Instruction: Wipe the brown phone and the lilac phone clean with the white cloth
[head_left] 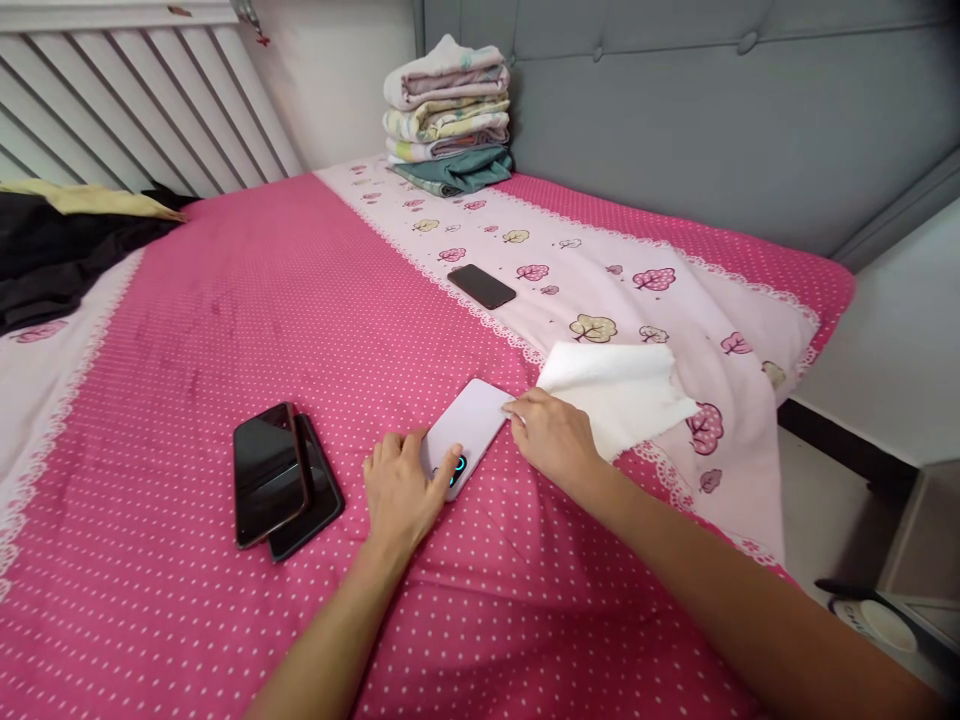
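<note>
A pale lilac phone (475,422) lies back-up on the pink polka-dot bedsheet (225,330). My left hand (401,490) rests on its near end, fingers curled around the edge by the camera. My right hand (551,435) touches the phone's far right corner and pinches a white cloth (619,385) that spreads out to the right. Two dark phones (281,480) lie stacked, partly overlapping, to the left of my left hand. Another black phone (481,285) lies further up on the light tree-patterned part of the sheet.
A stack of folded blankets (448,115) sits at the bed's head by the grey padded headboard (712,110). Black and yellow clothing (60,240) lies at the left edge. The bed's right edge drops to the floor, where a round object (881,620) sits.
</note>
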